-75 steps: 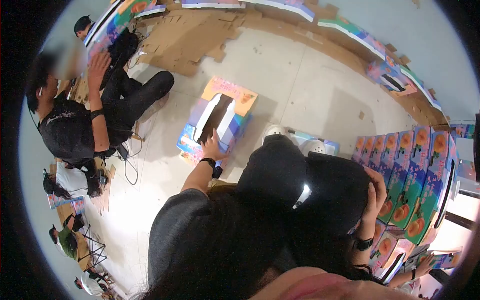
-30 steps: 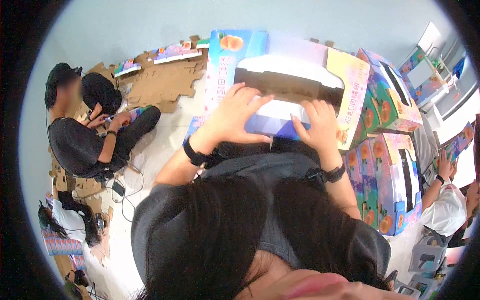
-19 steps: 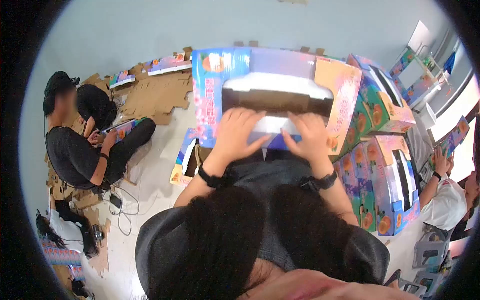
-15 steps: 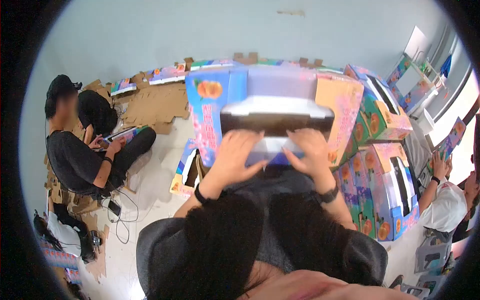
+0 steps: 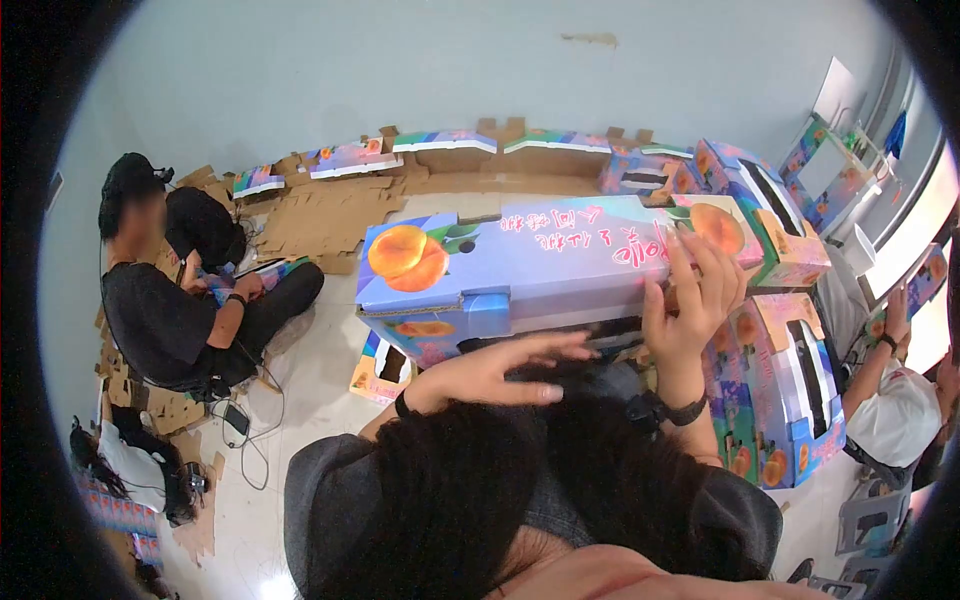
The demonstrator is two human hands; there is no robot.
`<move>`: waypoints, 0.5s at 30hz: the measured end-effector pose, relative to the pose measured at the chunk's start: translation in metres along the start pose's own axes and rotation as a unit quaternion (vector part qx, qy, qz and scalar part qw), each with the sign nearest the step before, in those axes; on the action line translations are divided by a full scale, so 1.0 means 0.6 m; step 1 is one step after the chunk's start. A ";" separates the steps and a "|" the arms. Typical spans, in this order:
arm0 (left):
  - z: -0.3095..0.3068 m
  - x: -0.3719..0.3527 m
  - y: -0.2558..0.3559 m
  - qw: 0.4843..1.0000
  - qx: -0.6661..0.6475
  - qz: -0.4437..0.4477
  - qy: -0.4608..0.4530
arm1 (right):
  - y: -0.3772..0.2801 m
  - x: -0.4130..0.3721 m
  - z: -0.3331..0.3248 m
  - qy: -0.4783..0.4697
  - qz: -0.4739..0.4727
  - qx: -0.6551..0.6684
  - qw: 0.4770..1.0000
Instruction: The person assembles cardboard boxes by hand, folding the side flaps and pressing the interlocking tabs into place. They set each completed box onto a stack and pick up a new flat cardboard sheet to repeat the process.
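Observation:
A printed fruit carton [image 5: 560,270] with peach pictures lies across in front of me, one long printed panel facing up. My right hand [image 5: 693,300] rests on the right part of that panel, fingers spread and thumb near the front edge. Just before the near side, which carries the dark handle opening, my left hand [image 5: 495,370] hovers with its fingers stretched out. Part of the near side is hidden behind my hands.
Finished-looking cartons [image 5: 780,400] are stacked at my right. Another carton [image 5: 382,372] stands on the floor at left. Flattened cardboard [image 5: 310,240] lines the wall. A person [image 5: 165,290] sits at left holding a carton; another person [image 5: 890,400] works at far right.
The carton has turned so that its handle side faces me and a long panel faces up. My right hand has moved onto this panel; my left hand has come off the handle side.

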State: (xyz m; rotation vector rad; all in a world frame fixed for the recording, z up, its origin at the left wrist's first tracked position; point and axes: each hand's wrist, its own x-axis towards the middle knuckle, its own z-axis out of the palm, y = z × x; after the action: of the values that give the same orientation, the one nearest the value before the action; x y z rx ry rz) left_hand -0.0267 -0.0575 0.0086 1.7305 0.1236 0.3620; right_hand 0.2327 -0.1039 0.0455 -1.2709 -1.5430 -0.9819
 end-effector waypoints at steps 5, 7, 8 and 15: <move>-0.019 0.005 -0.031 0.999 -0.044 -0.025 0.016 | 0.003 -0.005 -0.002 0.003 0.013 -0.007 1.000; -0.034 0.004 -0.026 0.997 -0.070 -0.034 0.005 | 0.003 -0.004 -0.001 0.010 0.015 -0.016 1.000; -0.042 0.003 -0.013 0.994 -0.108 -0.032 0.004 | 0.002 -0.005 0.000 0.012 0.021 -0.028 0.999; -0.047 0.021 -0.053 0.902 -0.375 0.139 0.162 | 0.000 -0.010 0.017 0.024 0.041 -0.081 0.996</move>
State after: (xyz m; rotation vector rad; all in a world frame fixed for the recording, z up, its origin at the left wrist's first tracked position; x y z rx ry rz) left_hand -0.0195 -0.0212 -0.0162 0.9089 -0.0287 0.7934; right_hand 0.2318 -0.0961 0.0365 -1.4016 -1.3857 -1.0944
